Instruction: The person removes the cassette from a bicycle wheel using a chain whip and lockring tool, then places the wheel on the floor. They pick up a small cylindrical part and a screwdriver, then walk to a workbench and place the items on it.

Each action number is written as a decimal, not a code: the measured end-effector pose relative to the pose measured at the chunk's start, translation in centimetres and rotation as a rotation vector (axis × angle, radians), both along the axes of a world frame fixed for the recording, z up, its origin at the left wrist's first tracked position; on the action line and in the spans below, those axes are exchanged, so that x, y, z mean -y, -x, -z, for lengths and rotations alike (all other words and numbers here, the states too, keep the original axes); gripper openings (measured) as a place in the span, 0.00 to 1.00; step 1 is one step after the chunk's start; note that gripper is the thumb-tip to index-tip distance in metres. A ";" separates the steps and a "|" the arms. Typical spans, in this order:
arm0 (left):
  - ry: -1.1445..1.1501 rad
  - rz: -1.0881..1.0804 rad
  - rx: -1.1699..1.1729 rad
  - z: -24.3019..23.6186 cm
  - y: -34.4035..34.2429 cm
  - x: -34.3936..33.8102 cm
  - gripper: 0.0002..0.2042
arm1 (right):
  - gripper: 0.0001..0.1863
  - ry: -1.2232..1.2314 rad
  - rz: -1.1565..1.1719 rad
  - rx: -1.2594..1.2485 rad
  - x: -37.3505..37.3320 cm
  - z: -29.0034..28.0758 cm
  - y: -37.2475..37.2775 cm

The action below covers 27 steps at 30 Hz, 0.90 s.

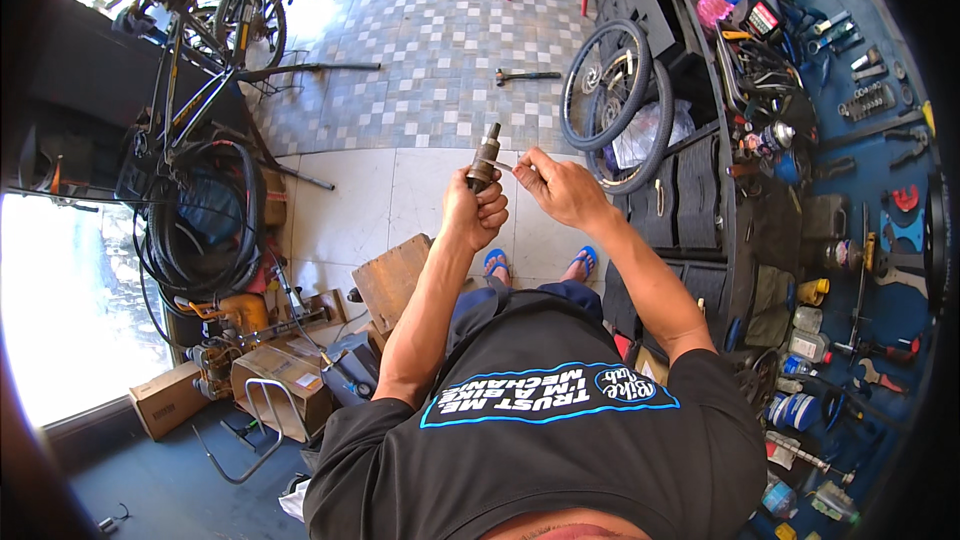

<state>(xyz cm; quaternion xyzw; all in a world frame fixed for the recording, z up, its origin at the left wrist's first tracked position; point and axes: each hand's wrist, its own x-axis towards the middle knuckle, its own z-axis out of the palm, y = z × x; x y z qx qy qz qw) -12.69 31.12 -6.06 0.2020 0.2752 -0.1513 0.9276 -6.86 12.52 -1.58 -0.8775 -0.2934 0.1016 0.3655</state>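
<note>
The left hand (478,208) wrapped its fingers tight around a dirty metal axle part (484,159), held up in front. The right hand (556,187) pinched a thin small piece (508,167) beside it. The part looked heavy, hard and greasy, best gripped round its thick middle. The small piece was too tiny to make out.
</note>
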 end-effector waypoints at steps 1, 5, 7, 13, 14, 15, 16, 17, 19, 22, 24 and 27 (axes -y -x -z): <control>0.013 0.006 -0.007 0.0 -0.1 0.1 0.19 | 0.27 0.017 0.005 0.014 0.0 0.4 0.0; 0.069 0.012 -0.012 0.4 -0.2 0.4 0.19 | 0.27 0.069 0.002 0.052 0.0 2.0 0.2; 0.103 0.013 -0.022 0.6 -0.1 0.5 0.19 | 0.28 0.048 -0.016 0.053 0.0 2.5 0.4; 0.105 -0.008 -0.108 0.3 0.5 1.7 0.18 | 0.26 0.018 0.091 0.112 0.4 4.2 -1.4; 0.103 0.000 -0.092 0.3 1.1 1.7 0.18 | 0.26 -0.008 0.080 0.107 0.5 3.9 -0.8; 0.101 0.009 -0.077 0.4 1.3 1.7 0.18 | 0.26 -0.033 0.069 0.101 0.6 3.6 0.0; 0.099 -0.005 -0.096 0.3 1.3 1.7 0.18 | 0.25 0.058 0.031 0.124 0.5 2.8 1.0; 0.124 0.005 -0.094 0.6 1.4 1.5 0.18 | 0.25 0.023 0.047 0.115 0.5 2.7 0.8; 0.174 0.025 -0.086 0.8 1.0 1.2 0.18 | 0.24 -0.047 0.082 0.101 0.6 2.5 -0.1; 0.078 0.009 -0.166 0.3 0.4 1.8 0.18 | 0.26 -0.018 -0.111 0.149 0.7 3.0 0.9; 0.055 -0.009 -0.149 0.8 0.1 1.4 0.19 | 0.27 -0.026 -0.128 0.136 0.3 3.0 1.3; 0.042 -0.010 -0.081 0.4 -0.4 1.4 0.20 | 0.27 -0.048 -0.061 0.146 -0.3 3.2 1.3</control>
